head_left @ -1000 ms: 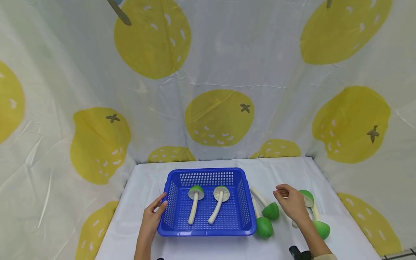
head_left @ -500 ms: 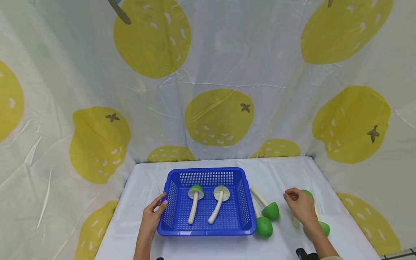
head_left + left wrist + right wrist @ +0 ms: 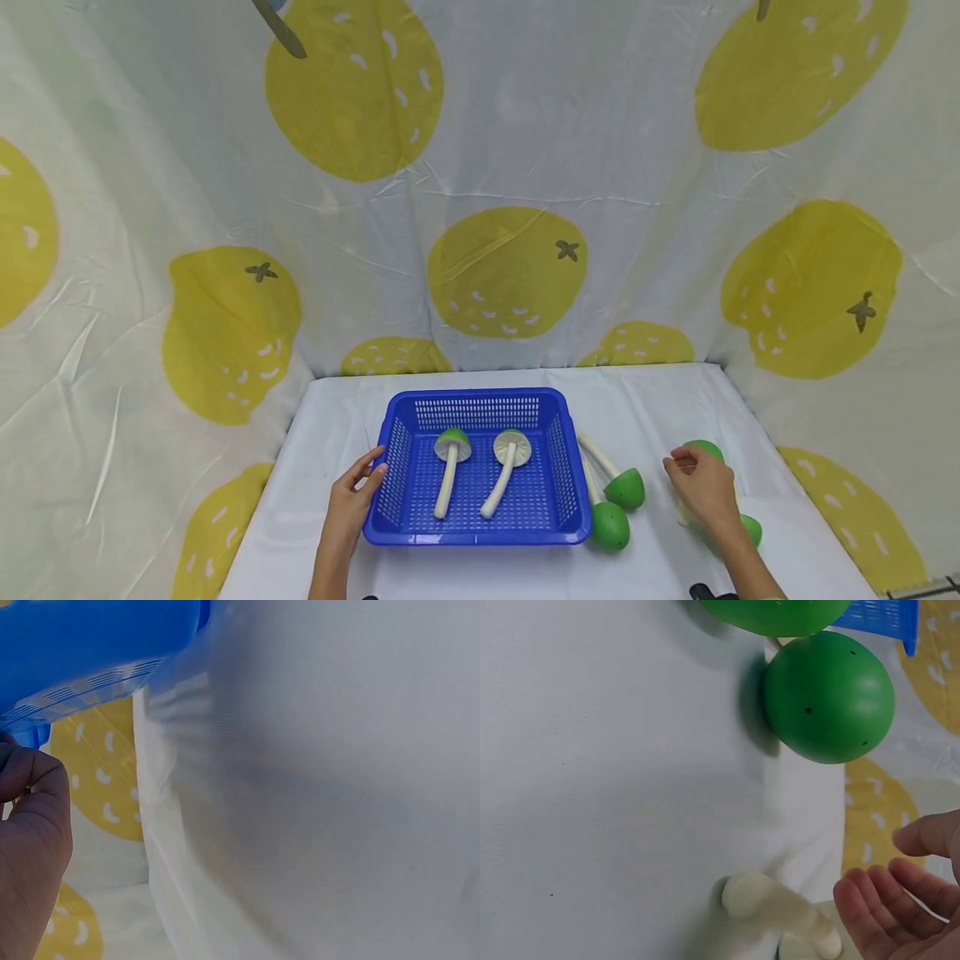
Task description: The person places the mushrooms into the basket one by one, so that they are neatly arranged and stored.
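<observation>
A blue plastic basket stands on the white-covered table, with two toy mushrooms with green caps and pale stems lying inside it. At the basket's left rim, my left hand holds the edge with fingers and thumb. My right hand hovers over the right-hand mushrooms and holds nothing. Parts of their green caps show around it, while it hides much of their stems. In the right wrist view, its fingers are loosely bent beside pale mushroom stems.
Two more green-capped mushrooms lie against the basket's right side, stems pointing away from me. A white cloth with yellow lemon prints walls the table at the back and both sides. A black device is at my right wrist.
My right hand has moved right, away from the basket side, and come over the right-hand mushrooms. My left hand and the basket have stayed put.
</observation>
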A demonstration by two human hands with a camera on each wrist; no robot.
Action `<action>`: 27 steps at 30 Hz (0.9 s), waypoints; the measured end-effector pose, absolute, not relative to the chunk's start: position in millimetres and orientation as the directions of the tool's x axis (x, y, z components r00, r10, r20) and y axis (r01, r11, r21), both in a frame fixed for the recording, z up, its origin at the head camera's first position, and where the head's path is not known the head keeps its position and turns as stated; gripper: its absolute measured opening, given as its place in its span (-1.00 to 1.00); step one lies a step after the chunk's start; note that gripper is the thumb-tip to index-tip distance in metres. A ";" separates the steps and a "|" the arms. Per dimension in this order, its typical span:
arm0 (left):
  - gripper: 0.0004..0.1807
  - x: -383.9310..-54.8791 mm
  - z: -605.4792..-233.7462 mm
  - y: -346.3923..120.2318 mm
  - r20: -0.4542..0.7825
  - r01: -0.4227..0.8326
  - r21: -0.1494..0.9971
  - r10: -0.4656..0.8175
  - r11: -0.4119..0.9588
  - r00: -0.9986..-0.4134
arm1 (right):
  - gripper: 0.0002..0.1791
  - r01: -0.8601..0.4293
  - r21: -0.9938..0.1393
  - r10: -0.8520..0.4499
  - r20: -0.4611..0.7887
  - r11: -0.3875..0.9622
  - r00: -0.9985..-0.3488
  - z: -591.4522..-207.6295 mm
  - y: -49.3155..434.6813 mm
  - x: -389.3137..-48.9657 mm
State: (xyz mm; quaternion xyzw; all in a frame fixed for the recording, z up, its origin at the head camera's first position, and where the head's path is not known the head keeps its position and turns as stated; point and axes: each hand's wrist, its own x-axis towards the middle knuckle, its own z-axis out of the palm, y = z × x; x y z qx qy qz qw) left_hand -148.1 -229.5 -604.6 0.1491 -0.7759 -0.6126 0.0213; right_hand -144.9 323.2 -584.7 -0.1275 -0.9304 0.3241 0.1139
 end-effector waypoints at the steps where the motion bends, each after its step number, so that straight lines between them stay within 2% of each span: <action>1: -0.42 -148.0 -604.5 -229.5 -0.154 -0.211 0.955 -0.259 0.210 -0.953 | -0.74 0.174 -0.634 0.318 0.120 0.753 -0.940 -586.1 323.6 -145.1; 7: -0.44 -147.3 -603.4 -228.1 -0.160 -0.223 0.950 -0.270 0.220 -0.949 | -0.71 0.219 -0.640 0.346 0.077 0.736 -0.935 -590.7 324.2 -144.5; 16: -0.47 -148.5 -602.7 -228.6 -0.152 -0.218 0.952 -0.287 0.215 -0.946 | -0.71 0.220 -0.603 0.383 0.154 0.767 -0.911 -596.2 327.1 -142.0; 27: -0.47 -148.9 -604.0 -229.8 -0.141 -0.203 0.958 -0.285 0.201 -0.948 | -0.63 0.270 -0.545 0.397 0.129 0.794 -0.909 -598.7 335.7 -138.1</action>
